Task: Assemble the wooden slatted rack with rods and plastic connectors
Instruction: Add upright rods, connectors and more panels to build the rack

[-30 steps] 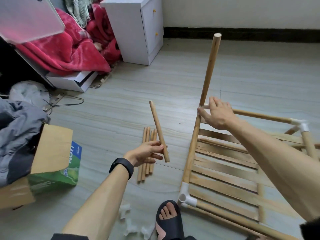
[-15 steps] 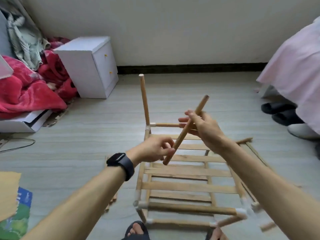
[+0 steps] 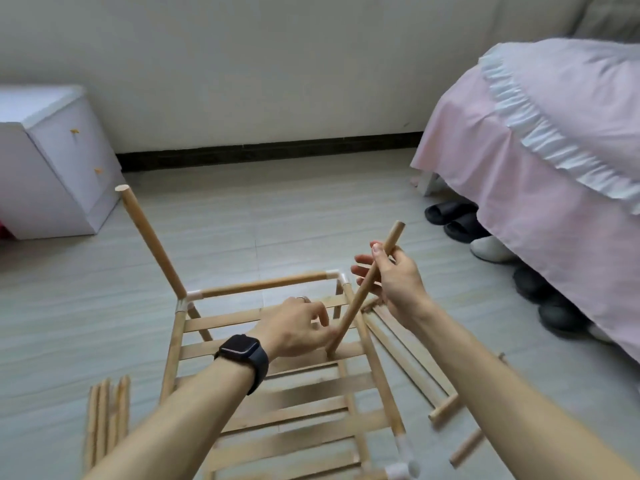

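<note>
centre of the frame: short round light wooden rod [image 3: 367, 289], slanted, top end toward the upper right, bottom end low over the slats. gripped on its upper part by the right hand [image 3: 393, 280], fingers curled round the shaft. pinched near the bottom end by the left hand [image 3: 298, 327], fingers bent and close together, black smartwatch [image 3: 244, 355] on that wrist, ring on one finger.

beneath both hands, flat on the pale grey floor [image 3: 277, 209]: light wooden slatted rack [image 3: 311, 393], framed by rods. white plastic corner connector [image 3: 189, 299] at its far left corner; second white plastic connector [image 3: 337, 276] at the far right corner, just beside the held rod; third white plastic connector [image 3: 403, 459] near the bottom edge, right of centre.

rising tilted from the far left connector toward the upper left: long round wooden upright rod [image 3: 150, 242].

lower left: bundle of loose thin wooden rods [image 3: 107, 417], side by side on the floor.

right of the rack, touching it or only beside it, cannot tell: second wooden slatted panel [image 3: 443, 407], flat on the floor.

left edge: white two-drawer cabinet [image 3: 52, 168]. upper right: bed with pink frilled cover [image 3: 536, 168], dark and white slippers [image 3: 446, 211] under its edge.
</note>
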The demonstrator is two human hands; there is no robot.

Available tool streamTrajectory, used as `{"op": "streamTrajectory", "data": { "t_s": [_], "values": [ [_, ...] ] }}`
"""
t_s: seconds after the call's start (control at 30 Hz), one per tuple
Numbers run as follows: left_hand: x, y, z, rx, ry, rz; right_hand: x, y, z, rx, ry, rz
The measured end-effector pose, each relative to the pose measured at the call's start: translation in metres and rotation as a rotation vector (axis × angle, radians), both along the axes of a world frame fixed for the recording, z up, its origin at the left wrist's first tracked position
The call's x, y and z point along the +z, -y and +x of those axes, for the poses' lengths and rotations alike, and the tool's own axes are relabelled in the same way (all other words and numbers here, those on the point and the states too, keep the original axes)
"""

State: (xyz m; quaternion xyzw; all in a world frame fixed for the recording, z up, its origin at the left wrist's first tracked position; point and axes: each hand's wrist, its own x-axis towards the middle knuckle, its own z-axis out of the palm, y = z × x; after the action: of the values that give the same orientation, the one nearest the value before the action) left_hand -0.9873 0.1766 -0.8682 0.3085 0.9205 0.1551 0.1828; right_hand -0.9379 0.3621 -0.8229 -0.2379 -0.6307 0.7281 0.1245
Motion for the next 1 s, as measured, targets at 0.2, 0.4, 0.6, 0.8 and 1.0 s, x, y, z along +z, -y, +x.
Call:
{"op": "streamTrajectory", "data": {
  "t_s": [0.2,0.4,0.6,0.8,1.0],
  "values": [
    [-0.043,0.017,-0.017,0.077,-0.170,-0.189,-0.019,-0.026,-0.017,-0.193,0.039,-0.074],
    [-0.066,0.024,-0.017,0.101,-0.225,-0.201,-0.006,-0.019,-0.047,-0.243,-0.124,-0.168],
    [-0.066,0.023,-0.017,0.105,-0.224,-0.202,0.036,-0.002,-0.089,-0.309,-0.316,-0.090],
    [-0.066,0.024,-0.016,0.110,-0.212,-0.191,0.025,0.002,-0.118,-0.314,-0.374,-0.011],
    [-0.067,0.024,-0.016,0.113,-0.207,-0.177,0.009,-0.003,-0.126,-0.276,-0.379,0.134]
  ]
}}
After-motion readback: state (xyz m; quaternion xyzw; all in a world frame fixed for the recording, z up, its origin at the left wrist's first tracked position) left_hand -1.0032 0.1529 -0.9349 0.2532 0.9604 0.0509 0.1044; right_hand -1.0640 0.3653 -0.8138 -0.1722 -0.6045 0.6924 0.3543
